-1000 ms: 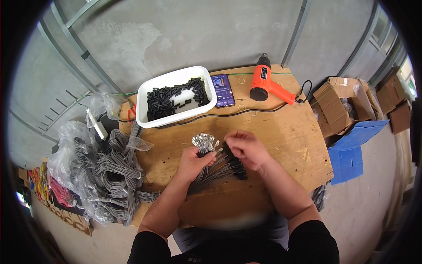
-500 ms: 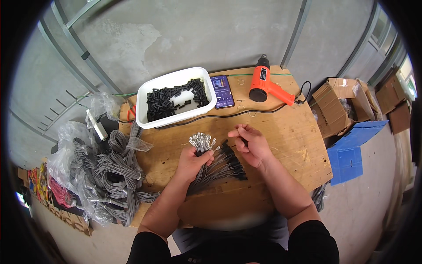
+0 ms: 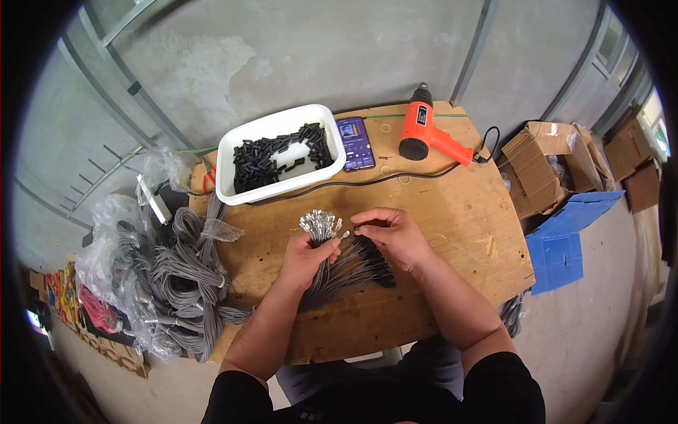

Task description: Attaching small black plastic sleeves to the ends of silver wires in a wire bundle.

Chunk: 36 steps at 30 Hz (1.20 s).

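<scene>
Left hand point(image 3: 305, 256) fisted around wire bundle point(image 3: 337, 267); right hand point(image 3: 393, 236) — fingers pinching.

left hand point(image 3: 305, 256): fist closed, thumb up | right hand point(image 3: 393, 235): fingertips pinched, knuckles up | forearms: converging from below

Plywood worktop point(image 3: 452, 212) has a white tub point(image 3: 244, 194) full of small black sleeves, a phone point(image 3: 355, 143) just beside it, and an orange heat gun point(image 3: 424, 133). Grey cable coils point(image 3: 180, 275) and plastic bags hang off the left; cardboard boxes point(image 3: 544, 166) sit on the right.
</scene>
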Each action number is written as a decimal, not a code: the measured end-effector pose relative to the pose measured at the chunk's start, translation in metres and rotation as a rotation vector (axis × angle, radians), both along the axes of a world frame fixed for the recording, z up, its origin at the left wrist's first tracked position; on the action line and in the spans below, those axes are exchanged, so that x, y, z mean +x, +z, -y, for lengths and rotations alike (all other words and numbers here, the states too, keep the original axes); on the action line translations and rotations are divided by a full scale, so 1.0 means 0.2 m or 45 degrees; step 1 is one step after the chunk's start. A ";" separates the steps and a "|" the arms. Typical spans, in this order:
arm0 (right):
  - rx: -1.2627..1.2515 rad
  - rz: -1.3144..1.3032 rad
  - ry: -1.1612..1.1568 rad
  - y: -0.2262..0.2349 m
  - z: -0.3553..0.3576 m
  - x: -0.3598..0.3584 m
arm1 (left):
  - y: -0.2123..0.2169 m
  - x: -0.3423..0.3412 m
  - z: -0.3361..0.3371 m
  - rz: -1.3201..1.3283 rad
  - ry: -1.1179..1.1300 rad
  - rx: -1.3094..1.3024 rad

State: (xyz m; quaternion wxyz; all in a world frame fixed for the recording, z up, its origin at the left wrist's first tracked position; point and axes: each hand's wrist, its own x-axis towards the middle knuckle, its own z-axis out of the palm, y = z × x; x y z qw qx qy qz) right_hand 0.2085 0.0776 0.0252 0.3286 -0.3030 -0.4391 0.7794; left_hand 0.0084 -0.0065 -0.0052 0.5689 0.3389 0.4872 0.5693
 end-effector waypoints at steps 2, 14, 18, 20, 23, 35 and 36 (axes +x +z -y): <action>0.020 -0.008 -0.014 -0.02 0.00 0.00 | 0.02 0.00 0.00 0.002 -0.014 0.007; 0.004 -0.015 -0.045 -0.07 0.00 -0.02 | -0.01 -0.02 0.00 0.066 -0.071 0.040; 0.019 -0.001 -0.067 -0.08 0.00 -0.02 | 0.00 -0.02 0.00 0.053 -0.113 0.065; 0.053 -0.009 -0.065 -0.10 0.00 -0.02 | 0.00 -0.02 0.00 0.052 -0.118 0.071; 0.104 -0.008 -0.052 -0.08 0.01 -0.02 | 0.00 -0.03 0.00 0.058 -0.135 0.077; 0.170 0.052 -0.035 -0.09 0.02 -0.03 | 0.01 -0.03 0.01 0.047 -0.145 0.051; 0.175 0.047 -0.029 -0.09 0.02 -0.03 | 0.01 -0.03 0.01 0.044 -0.145 0.051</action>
